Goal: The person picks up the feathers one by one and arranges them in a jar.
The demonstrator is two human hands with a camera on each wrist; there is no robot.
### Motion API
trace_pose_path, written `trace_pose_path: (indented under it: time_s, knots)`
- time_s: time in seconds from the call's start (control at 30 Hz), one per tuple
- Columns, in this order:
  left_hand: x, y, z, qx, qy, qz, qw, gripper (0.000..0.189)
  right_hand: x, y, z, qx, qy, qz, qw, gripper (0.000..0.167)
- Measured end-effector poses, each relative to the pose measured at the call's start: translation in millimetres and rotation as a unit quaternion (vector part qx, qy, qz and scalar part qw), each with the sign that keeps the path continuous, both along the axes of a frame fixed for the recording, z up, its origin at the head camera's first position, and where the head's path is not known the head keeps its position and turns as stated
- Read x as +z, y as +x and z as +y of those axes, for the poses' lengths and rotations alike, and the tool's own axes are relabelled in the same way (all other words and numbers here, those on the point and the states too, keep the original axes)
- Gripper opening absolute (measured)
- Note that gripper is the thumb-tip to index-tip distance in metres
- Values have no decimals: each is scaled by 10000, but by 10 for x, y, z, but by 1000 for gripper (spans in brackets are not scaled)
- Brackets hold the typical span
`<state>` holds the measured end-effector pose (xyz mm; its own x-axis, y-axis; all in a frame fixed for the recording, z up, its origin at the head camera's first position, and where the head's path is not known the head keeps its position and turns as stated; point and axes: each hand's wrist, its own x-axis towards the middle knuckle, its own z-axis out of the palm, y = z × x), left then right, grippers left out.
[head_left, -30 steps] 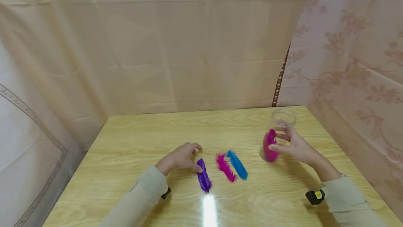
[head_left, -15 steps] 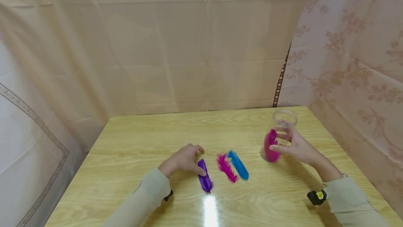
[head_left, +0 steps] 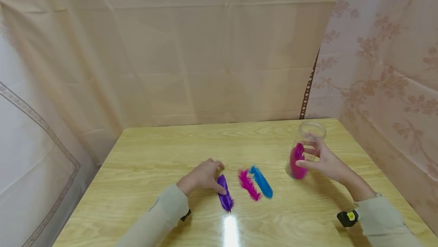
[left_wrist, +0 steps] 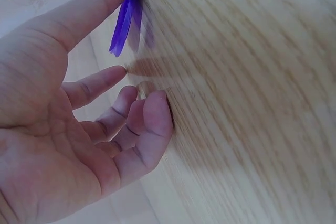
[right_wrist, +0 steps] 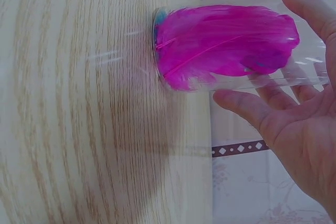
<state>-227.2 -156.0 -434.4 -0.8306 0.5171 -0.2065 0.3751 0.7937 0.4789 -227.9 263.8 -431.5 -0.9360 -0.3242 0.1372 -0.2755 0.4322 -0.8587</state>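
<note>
My left hand (head_left: 207,175) rests low over the table, its thumb on a purple feather (head_left: 226,202) that lies flat there. Its other fingers arch down to the wood beyond the feather, loosely bent in the left wrist view. To the right lie a fluffy bright pink feather (head_left: 248,186) and a smoother blue feather (head_left: 262,184), side by side. My right hand (head_left: 325,164) grips a tall clear jar (head_left: 300,142) standing on the table, thumb in front and fingers behind. Magenta feathers (right_wrist: 226,40) fill its lower part, with a bit of teal at the bottom.
The pale wood-grain table (head_left: 157,148) ends at a beige cloth (head_left: 205,60) behind and a flower-patterned cloth (head_left: 386,87) at the right. Bright glare (head_left: 230,231) shows on the wood near the front. Dark cameras hang under both wrists.
My left thumb has slid slightly along the purple feather. The right hand keeps its hold on the jar. The whole head view has shifted a little.
</note>
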Motion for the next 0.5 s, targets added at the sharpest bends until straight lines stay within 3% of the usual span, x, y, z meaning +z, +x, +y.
trace_pose_path:
  time_s: [0.2, 0.5]
  knots:
    - [-28, 4, 19, -15, -105, 0, 9999, 82, -4, 18, 6, -34, -77, -95, 9999, 89]
    - [-24, -4, -14, 106, 177, -288, 9994, 74, -8, 8, -1, -48, -14, -114, 9999, 90]
